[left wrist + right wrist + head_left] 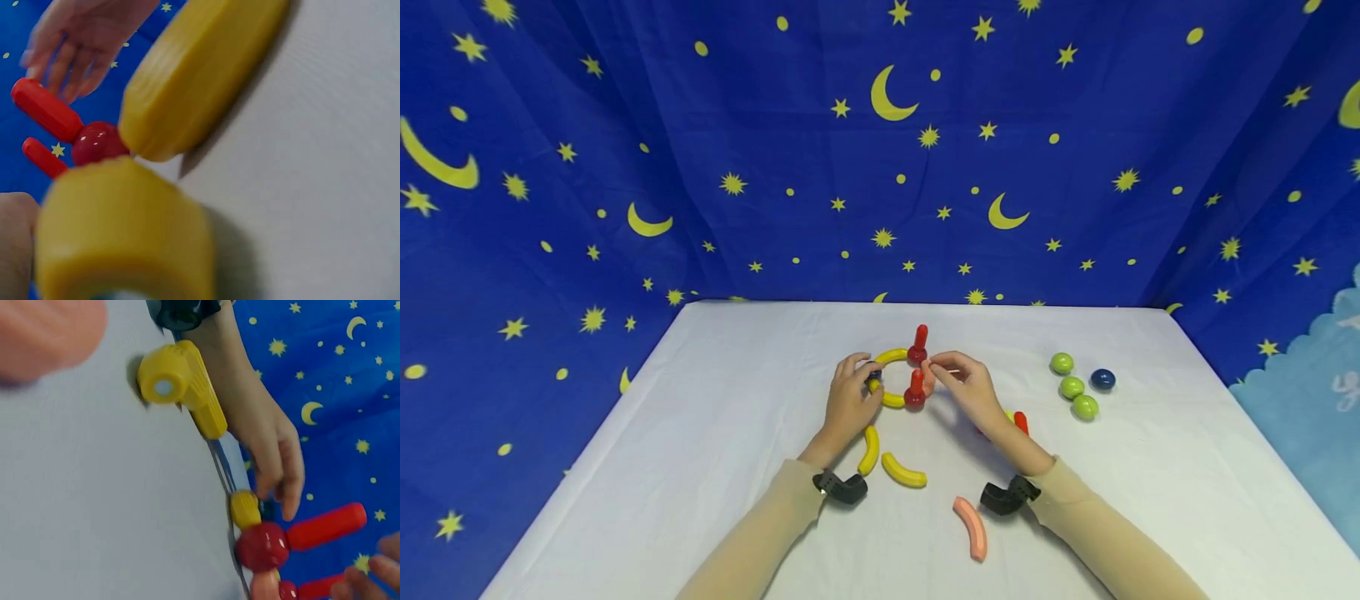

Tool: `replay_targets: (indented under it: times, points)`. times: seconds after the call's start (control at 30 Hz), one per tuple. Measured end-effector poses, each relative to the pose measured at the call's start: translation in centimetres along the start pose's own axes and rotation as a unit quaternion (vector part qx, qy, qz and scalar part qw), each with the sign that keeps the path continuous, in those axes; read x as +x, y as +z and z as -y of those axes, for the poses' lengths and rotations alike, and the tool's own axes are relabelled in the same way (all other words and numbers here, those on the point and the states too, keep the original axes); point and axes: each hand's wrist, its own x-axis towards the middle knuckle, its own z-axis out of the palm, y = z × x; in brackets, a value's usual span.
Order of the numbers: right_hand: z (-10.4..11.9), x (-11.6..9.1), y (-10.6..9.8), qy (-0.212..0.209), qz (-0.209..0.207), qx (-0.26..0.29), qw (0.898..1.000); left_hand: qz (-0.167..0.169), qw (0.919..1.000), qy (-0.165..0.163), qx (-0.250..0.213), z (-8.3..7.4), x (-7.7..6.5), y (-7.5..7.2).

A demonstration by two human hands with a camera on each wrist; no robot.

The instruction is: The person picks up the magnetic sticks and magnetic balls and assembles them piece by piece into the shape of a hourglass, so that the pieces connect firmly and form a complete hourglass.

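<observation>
On the table lies a ring of toy pieces: yellow curved pieces (892,356), two dark red balls (914,398) with red sticks (921,337) standing up from them, and a pink curved piece (928,380) on the right side. My left hand (850,398) is at the ring's left, thumb and fingers around a dark blue ball (873,375), which they partly cover. At the right side, my right hand (968,390) has its fingertips beside the pink piece. Loosely extended fingers of the right hand (87,47) show in the left wrist view, slightly blurred.
Two loose yellow curved pieces (904,472) and a pink curved piece (974,529) lie nearer me. Red and yellow pieces (1021,422) are partly hidden under my right forearm. Several green balls (1072,387) and a dark blue ball (1102,380) sit at the right. A starry blue curtain (820,167) stands behind.
</observation>
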Motion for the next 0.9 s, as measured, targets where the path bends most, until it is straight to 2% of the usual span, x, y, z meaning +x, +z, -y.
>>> replay_targets:
  times: [0.1,0.2,0.37,0.47,0.63,0.77,0.9]
  points:
    - [-0.5,-0.3,-1.3,0.009,-0.027,-0.053,0.998,0.035,0.9978,-0.031,-0.048,0.2,0.1,0.0]
    - [-1.1,-0.9,-2.8,0.022,-0.028,-0.106,0.994,0.068,0.9935,-0.041,-0.081,0.4,0.1,-0.1]
    - [-1.7,-1.8,-4.9,0.061,0.003,-0.175,0.983,0.083,0.9919,-0.040,-0.087,0.3,0.1,0.1]
    - [-1.8,-2.1,-5.3,0.063,0.023,-0.202,0.977,0.078,0.9930,-0.043,-0.078,0.3,0.0,0.2]
    - [-2.3,-2.2,-5.1,0.061,0.047,-0.229,0.970,0.061,0.9972,-0.030,-0.031,0.1,-0.2,0.2]
    - [-2.9,-2.1,-5.1,0.069,0.057,-0.225,0.970,0.056,0.9981,-0.026,-0.003,-0.2,-0.2,0.0]
    - [-3.3,-1.9,-5.3,0.076,0.041,-0.200,0.976,0.078,0.9955,-0.043,-0.030,-0.5,-0.2,0.0]
